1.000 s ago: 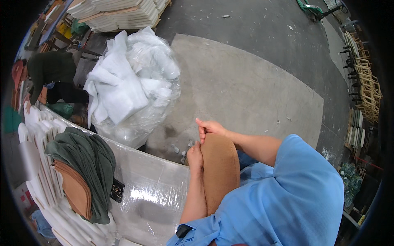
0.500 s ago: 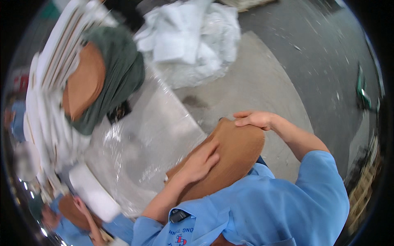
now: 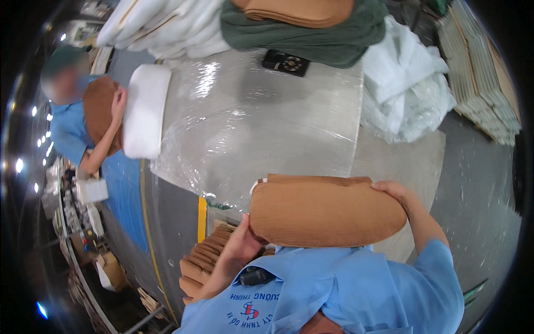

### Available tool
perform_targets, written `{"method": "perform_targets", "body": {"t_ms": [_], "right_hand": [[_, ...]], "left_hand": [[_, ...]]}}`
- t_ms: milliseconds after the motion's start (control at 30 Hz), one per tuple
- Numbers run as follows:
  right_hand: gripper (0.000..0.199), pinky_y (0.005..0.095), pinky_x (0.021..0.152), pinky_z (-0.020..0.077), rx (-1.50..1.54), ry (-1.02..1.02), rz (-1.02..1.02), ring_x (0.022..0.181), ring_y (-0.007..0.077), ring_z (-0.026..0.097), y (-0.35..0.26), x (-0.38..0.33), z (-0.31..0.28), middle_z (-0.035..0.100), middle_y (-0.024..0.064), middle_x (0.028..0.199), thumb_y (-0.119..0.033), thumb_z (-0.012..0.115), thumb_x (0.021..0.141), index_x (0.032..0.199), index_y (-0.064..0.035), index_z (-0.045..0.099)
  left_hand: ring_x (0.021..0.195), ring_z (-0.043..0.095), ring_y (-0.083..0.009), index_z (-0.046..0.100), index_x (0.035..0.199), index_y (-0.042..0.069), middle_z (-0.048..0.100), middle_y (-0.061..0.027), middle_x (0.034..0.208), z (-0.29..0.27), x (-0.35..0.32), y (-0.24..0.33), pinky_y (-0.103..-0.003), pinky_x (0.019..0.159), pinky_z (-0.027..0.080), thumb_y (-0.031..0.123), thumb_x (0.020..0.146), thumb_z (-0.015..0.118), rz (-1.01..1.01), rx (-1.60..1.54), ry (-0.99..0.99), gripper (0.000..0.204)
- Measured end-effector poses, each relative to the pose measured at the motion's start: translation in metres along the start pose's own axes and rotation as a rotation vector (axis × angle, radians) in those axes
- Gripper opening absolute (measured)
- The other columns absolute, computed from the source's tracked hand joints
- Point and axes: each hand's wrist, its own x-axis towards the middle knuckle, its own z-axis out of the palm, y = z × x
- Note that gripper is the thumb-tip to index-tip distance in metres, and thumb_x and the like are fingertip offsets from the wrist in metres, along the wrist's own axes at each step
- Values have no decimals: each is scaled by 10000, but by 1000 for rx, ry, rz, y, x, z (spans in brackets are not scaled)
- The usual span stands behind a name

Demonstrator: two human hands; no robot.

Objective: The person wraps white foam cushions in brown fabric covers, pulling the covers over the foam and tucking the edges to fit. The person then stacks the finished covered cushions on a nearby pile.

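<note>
A long brown fabric-covered cushion (image 3: 328, 214) lies across the front of my body, rounded at its right end. A bit of white shows at its upper left corner. My left hand (image 3: 243, 240) grips the left end, thumb up along the edge and the other fingers partly hidden. At the upper right corner, my right hand (image 3: 391, 191) curls over the rim and holds that end. Just beyond the cushion stands a table covered in clear plastic (image 3: 261, 128).
Dark green cloth (image 3: 311, 42) with folded brown covers (image 3: 300, 12) lies at the table's far side, beside a black box (image 3: 285, 63). White padding (image 3: 172, 28) is heaped far left. A co-worker (image 3: 69, 117) holds a brown piece by a white pad (image 3: 146, 111). Brown cushions (image 3: 206, 259) are stacked lower left.
My view has swung left, bringing the table ahead of me. The cushion has turned from slanted to level. My left hand has moved from its face to its left end.
</note>
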Motion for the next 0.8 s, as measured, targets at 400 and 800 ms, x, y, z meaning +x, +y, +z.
{"method": "perform_targets", "body": {"t_ms": [400,800], "right_hand": [[353,314,912,542,413,139,-902,1061,121,647,6,3,100,679,34,1190,-271,638,1059,1328,-50,580],[715,359,945,529,304,407,-1177,1088,191,582,15,-4,172,543,138,1289,-238,780,952,1525,-78,381]], "left_hand": [[1386,506,-250,433,1528,45,534,-82,1515,137,45,-2,-439,1172,402,61,940,756,794,93,-62,671],[1114,681,-217,604,1331,-30,710,-118,1227,152,4,117,-371,980,539,35,823,786,704,1148,-129,543]]}}
